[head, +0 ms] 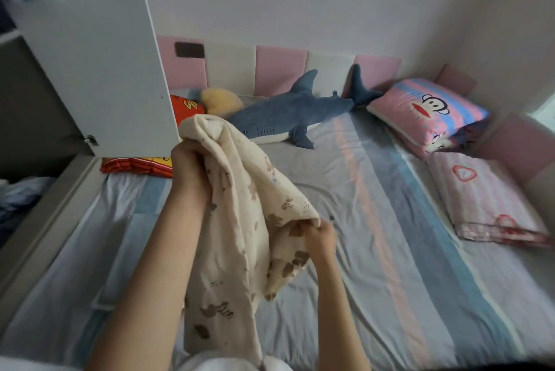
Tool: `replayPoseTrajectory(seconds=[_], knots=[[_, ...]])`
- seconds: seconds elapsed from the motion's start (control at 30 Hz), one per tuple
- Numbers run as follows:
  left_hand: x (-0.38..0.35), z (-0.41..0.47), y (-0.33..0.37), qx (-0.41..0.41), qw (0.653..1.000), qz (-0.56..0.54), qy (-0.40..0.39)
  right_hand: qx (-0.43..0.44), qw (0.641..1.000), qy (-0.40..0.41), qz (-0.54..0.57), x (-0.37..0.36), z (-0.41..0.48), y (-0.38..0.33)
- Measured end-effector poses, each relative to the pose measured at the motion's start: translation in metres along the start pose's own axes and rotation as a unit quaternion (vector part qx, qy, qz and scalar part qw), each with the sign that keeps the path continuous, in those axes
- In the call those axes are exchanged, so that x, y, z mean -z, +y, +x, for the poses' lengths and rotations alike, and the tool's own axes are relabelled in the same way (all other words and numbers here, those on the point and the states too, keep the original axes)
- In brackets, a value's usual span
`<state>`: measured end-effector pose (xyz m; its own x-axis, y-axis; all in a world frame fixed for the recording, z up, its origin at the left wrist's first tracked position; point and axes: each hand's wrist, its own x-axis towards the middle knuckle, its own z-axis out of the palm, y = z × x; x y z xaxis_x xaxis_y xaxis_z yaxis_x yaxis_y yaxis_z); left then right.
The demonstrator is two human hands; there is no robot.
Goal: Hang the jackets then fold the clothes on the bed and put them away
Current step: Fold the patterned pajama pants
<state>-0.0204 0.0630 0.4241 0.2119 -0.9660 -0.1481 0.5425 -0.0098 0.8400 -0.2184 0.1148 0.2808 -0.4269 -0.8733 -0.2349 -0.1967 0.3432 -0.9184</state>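
Observation:
A cream garment (240, 190) printed with small brown animals hangs in the air above the striped bed (390, 220). My left hand (189, 166) grips its upper edge, raised toward the wardrobe door. Lower down, my right hand (321, 235) pinches another edge of the same cloth. The rest of the garment drapes down between my forearms toward my body. No other loose clothes show on the sheet.
An open white wardrobe door (99, 55) juts over the bed's left side, with a wardrobe shelf holding bluish clothes (21, 199) below left. A blue shark plush (288, 115), a red cushion (141, 165), a pink cartoon pillow (426, 112) and a folded pink blanket (486, 199) lie along the far and right sides.

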Motion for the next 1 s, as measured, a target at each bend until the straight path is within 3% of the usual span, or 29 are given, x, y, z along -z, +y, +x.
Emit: replayPoseTrajectory(seconds=[0.07,0.17,0.23,0.3,0.33,0.4,0.47,0.5,0.57,0.63,0.73,0.83,0.87,0.9,0.97,1.0], knots=[[0.010,0.009,0.002,-0.003,1.000,0.020,-0.007,-0.002,0.992,0.076,0.101,0.018,0.002,-0.017],[0.042,0.032,-0.009,-0.051,0.974,0.215,0.038,-0.012,0.977,0.075,0.199,0.046,0.010,-0.045],[0.056,0.036,-0.022,-0.044,0.956,0.290,0.020,-0.019,0.991,0.031,0.132,0.056,0.012,-0.066],[0.066,0.035,-0.033,-0.035,0.930,0.361,-0.066,-0.014,0.999,-0.012,0.030,0.055,0.006,-0.081],[0.068,0.033,-0.037,-0.020,0.901,0.409,-0.143,-0.005,0.999,-0.039,-0.004,0.052,0.001,-0.085],[0.060,0.019,-0.043,0.025,0.802,0.516,-0.298,0.026,0.994,-0.092,-0.059,0.044,-0.007,-0.088],[0.042,-0.002,-0.056,0.026,0.708,0.591,-0.385,0.070,0.983,-0.145,-0.084,0.041,-0.018,-0.090],[0.032,-0.009,-0.067,0.004,0.693,0.602,-0.397,0.094,0.979,-0.164,-0.078,0.042,-0.022,-0.092],[0.019,-0.019,-0.089,-0.019,0.733,0.573,-0.366,0.138,0.977,-0.156,-0.043,0.046,-0.024,-0.097],[0.012,-0.026,-0.099,-0.039,0.809,0.505,-0.298,0.199,0.973,-0.088,-0.071,0.057,-0.021,-0.101],[0.015,-0.021,-0.092,-0.032,0.901,0.372,-0.221,0.267,0.942,0.063,-0.193,0.078,-0.011,-0.087],[0.019,-0.017,-0.067,0.034,0.941,0.291,-0.169,0.247,0.902,0.259,-0.242,0.094,-0.004,-0.062],[0.020,-0.017,-0.059,0.057,0.951,0.268,-0.142,0.211,0.915,0.260,-0.223,0.099,-0.002,-0.057],[0.021,-0.017,-0.051,0.084,0.960,0.242,-0.111,0.171,0.944,0.207,-0.191,0.102,0.000,-0.054],[0.025,-0.015,-0.040,0.139,0.971,0.180,-0.069,0.094,0.988,0.005,-0.121,0.102,0.007,-0.050],[0.027,-0.015,-0.035,0.161,0.974,0.150,-0.057,0.056,0.989,-0.096,-0.093,0.099,0.004,-0.050]])
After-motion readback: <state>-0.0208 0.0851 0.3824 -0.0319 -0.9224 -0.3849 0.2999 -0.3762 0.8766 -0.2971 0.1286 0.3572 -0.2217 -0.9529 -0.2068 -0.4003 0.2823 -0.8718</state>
